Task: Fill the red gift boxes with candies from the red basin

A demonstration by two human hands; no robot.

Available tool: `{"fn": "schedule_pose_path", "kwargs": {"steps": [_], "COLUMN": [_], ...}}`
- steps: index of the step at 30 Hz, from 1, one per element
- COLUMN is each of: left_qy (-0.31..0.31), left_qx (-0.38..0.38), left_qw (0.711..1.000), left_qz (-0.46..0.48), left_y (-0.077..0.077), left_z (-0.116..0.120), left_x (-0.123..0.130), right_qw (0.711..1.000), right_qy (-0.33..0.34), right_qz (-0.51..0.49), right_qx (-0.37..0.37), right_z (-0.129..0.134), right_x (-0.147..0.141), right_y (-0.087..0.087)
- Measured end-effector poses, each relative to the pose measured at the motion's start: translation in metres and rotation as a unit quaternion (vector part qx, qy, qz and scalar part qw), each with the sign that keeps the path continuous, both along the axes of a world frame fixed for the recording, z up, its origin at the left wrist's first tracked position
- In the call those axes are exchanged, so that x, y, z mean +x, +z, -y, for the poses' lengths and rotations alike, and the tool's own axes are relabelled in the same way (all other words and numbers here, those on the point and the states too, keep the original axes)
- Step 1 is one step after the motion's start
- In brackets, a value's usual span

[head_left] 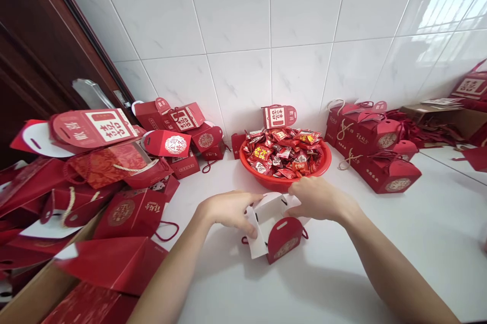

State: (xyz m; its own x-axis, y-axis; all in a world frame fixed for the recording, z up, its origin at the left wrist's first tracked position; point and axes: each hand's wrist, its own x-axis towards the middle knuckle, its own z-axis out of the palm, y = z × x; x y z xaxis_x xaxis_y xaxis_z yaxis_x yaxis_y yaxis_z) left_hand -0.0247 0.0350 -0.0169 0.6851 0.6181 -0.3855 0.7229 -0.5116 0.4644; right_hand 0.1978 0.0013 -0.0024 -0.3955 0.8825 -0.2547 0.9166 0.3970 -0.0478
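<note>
A small red gift box (283, 244) with a white inside stands on the white table, its top flaps spread apart. Gold print marks its front, and dark red cord loops stick out at both sides. My left hand (230, 210) grips the box's left white flap between thumb and fingers. On the far right side, my right hand (317, 198) has its fingers curled at the other flap; some fingertips are hidden. Just behind the box sits a red plastic basket (262, 180) heaped with wrapped candies (283, 154) in red packets.
Many red gift boxes (129, 212) are piled along the left, beside a brown door (34, 35). Several closed boxes (391, 178) with cord handles stand at the right. Farther right is a cardboard box (452, 121) with red cords near it. A tiled wall (236, 20) rises behind.
</note>
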Motion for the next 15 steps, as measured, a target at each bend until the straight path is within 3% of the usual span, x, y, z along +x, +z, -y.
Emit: {"fn": "schedule_pose_path", "kwargs": {"steps": [10,15], "left_qy": [0.053,0.056], "left_qx": [0.035,0.072], "left_qw": [0.998,0.995], "left_qz": [-0.031,-0.027], "left_y": [-0.003,-0.001], "left_z": [0.006,0.006], "left_x": [0.016,0.015], "right_qw": [0.999,0.992], "right_qy": [-0.016,-0.001], "right_qz": [-0.036,-0.126], "right_qx": [-0.026,0.011], "right_z": [-0.013,-0.015], "right_x": [0.022,0.042], "right_y": [0.002,0.011]}}
